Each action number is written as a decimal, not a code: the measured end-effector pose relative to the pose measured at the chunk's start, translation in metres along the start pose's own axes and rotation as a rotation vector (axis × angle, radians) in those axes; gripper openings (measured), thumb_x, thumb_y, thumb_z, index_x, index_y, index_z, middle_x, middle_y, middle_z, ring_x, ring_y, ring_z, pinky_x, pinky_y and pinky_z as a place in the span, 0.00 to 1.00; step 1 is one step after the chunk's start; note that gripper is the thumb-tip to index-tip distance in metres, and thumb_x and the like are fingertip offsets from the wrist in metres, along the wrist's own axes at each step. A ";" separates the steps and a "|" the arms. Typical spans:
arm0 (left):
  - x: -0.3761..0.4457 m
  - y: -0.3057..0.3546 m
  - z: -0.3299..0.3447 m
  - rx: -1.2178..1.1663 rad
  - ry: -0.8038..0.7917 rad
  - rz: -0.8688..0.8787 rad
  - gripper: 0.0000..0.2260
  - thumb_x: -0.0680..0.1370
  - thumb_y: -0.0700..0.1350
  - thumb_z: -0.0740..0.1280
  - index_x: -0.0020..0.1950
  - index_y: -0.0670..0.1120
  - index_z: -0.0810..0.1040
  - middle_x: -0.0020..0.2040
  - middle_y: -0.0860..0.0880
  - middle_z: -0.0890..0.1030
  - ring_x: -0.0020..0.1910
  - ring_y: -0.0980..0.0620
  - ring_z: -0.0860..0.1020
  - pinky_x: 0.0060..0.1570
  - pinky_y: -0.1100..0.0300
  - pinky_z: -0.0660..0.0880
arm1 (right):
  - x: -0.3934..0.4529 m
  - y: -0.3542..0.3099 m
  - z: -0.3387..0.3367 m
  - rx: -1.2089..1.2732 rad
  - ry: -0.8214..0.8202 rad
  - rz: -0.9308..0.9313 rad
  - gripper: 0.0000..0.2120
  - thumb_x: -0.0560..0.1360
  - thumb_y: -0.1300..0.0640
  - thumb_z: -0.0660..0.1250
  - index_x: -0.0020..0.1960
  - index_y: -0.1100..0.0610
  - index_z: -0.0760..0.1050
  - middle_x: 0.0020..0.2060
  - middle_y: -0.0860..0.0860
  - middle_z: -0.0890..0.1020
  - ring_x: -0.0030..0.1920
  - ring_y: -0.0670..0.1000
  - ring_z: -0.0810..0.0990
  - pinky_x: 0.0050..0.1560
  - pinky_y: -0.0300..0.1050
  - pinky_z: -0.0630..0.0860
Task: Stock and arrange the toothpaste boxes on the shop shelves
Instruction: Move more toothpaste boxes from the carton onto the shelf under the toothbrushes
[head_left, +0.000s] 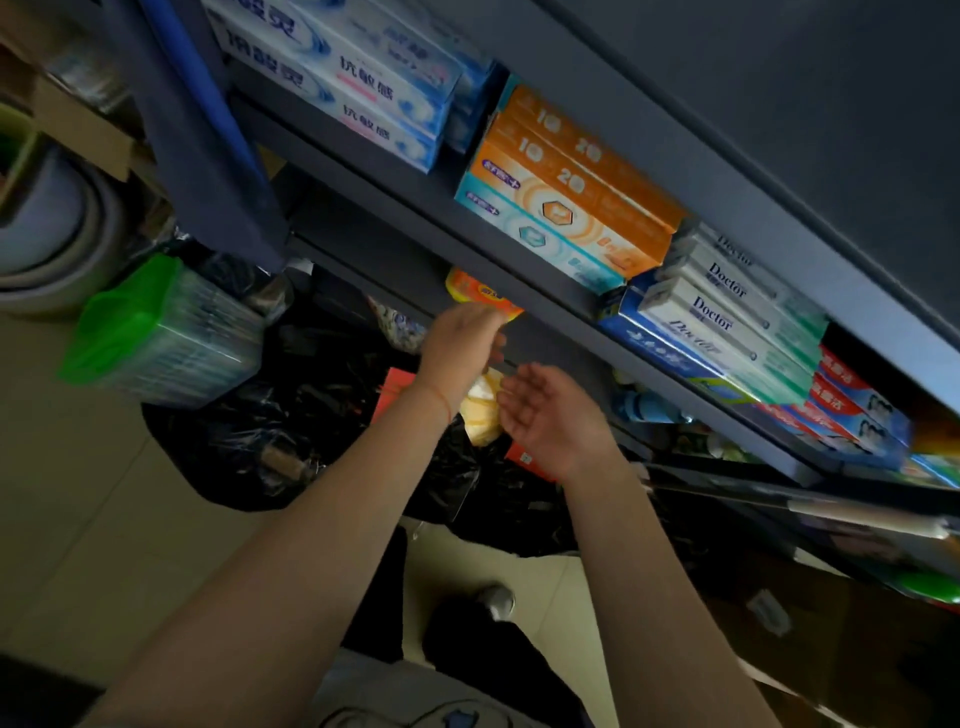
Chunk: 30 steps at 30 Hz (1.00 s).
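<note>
A dark grey shelf (530, 291) carries rows of toothpaste boxes: blue-white ones (353, 78) at the left, orange ones (576, 176) in the middle, white "Doctor" boxes (727, 306), and red-blue ones (857, 410) at the right. Just under the shelf edge, my left hand (462, 345) has its fingers curled round the end of an orange toothpaste box (475, 288). The rest of that box is hidden behind the shelf edge. My right hand (553, 413) hovers lower and to the right, palm up, fingers relaxed and empty.
A black plastic bag (291, 415) lies open on the tiled floor under my arms, with a red box (395, 387) and a yellow packet (483, 410) in it. A green-wrapped pack (161, 327) and stacked basins (57, 228) stand at the left. Lower shelves hold more goods at the right.
</note>
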<state>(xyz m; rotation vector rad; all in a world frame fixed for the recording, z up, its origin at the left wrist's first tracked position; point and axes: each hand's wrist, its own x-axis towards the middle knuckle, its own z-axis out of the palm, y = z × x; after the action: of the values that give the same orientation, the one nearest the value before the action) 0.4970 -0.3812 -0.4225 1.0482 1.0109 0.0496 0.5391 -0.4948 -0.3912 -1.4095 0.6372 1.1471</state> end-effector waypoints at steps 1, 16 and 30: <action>-0.010 -0.007 0.004 0.027 -0.025 0.000 0.06 0.78 0.44 0.66 0.43 0.45 0.78 0.35 0.48 0.78 0.32 0.51 0.77 0.39 0.56 0.70 | -0.003 0.008 -0.010 0.012 0.003 0.011 0.09 0.80 0.56 0.60 0.44 0.57 0.75 0.37 0.53 0.82 0.39 0.51 0.79 0.45 0.44 0.73; -0.268 -0.105 0.196 0.344 -0.152 0.282 0.06 0.80 0.44 0.65 0.51 0.44 0.82 0.40 0.47 0.82 0.37 0.51 0.80 0.37 0.60 0.73 | -0.190 0.053 -0.309 0.129 -0.111 -0.394 0.09 0.81 0.57 0.59 0.47 0.58 0.76 0.35 0.53 0.82 0.34 0.50 0.80 0.38 0.42 0.74; -0.481 -0.213 0.504 0.714 -0.728 0.475 0.08 0.82 0.48 0.63 0.50 0.51 0.81 0.44 0.47 0.83 0.38 0.51 0.81 0.37 0.59 0.74 | -0.376 0.112 -0.664 0.359 0.256 -0.677 0.08 0.79 0.58 0.62 0.52 0.59 0.78 0.37 0.54 0.82 0.36 0.52 0.81 0.39 0.43 0.75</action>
<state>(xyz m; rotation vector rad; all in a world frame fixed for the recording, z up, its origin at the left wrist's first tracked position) 0.4927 -1.0752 -0.2003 1.7670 0.0763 -0.3091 0.4833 -1.2367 -0.1871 -1.3141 0.4538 0.3037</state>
